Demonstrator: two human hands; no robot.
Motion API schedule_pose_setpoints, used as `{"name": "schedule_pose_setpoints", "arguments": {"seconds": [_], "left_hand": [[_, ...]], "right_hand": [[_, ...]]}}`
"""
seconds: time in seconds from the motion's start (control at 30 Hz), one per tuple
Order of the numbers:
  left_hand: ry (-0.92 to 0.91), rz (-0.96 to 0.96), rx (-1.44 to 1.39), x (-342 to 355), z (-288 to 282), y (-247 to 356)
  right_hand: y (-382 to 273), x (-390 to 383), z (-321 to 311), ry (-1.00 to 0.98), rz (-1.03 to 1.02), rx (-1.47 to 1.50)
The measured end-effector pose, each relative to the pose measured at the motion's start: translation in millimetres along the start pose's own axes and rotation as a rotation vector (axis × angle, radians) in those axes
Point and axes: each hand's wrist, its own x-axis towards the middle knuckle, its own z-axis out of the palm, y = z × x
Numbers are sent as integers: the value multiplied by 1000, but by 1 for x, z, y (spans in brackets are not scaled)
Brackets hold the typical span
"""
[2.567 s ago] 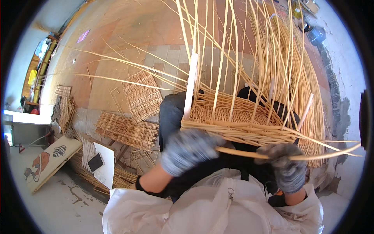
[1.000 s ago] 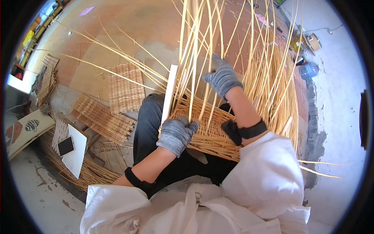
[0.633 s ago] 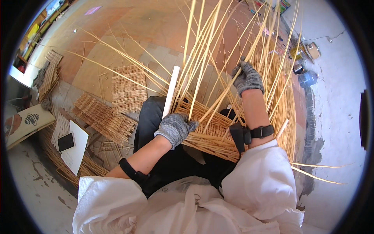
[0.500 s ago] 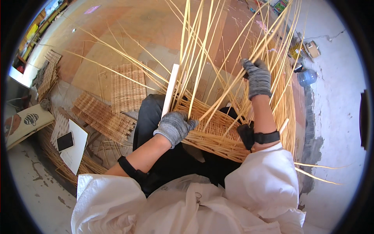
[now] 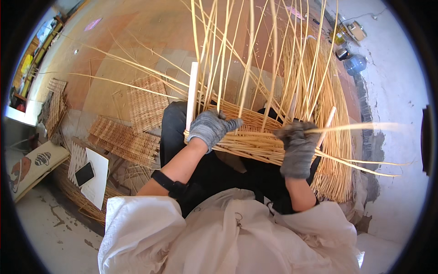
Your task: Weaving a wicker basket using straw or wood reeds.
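Across my lap lies a partly woven wicker basket (image 5: 255, 153), with long willow rods standing up from its far side. A pale wooden post (image 5: 192, 93) rises at its left end, and a second post (image 5: 327, 124) leans at the right end. My left hand (image 5: 211, 129), in a grey knit glove, grips the basket's wall near the left post, its thumb pointing right. At the right end, my gloved right hand (image 5: 299, 148) is closed on a willow rod (image 5: 356, 128) that sticks out to the right. Motion blurs its fingertips and the rod.
Behind and right of the basket lies a large bundle of willow rods (image 5: 335, 100). Woven wicker panels (image 5: 147, 104) rest on the floor at left, near a phone (image 5: 85, 174) on a white sheet (image 5: 96, 189). A blue water jug (image 5: 355, 65) stands by the right wall.
My right hand has come down from high among the upright rods to the basket's right end, swinging a rod out to the right. My left hand stays on the basket, slightly higher.
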Motion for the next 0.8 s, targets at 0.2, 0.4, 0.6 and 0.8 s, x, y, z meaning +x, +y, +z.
{"name": "schedule_pose_setpoints", "arguments": {"seconds": [0.2, 0.4, 0.6, 0.8], "left_hand": [[6, -96, 234, -1, -9, 11], [500, 532, 466, -6, -17, 46], [-19, 749, 1019, 27, 16, 81], [-555, 213, 337, 1, 28, 72]], "right_hand": [[33, -11, -27, -2, -98, -248], [44, -2, -29, 184, 63, 139], [37, 8, -41, 201, 147, 313], [-21, 33, -130, 222, 39, -14]]}}
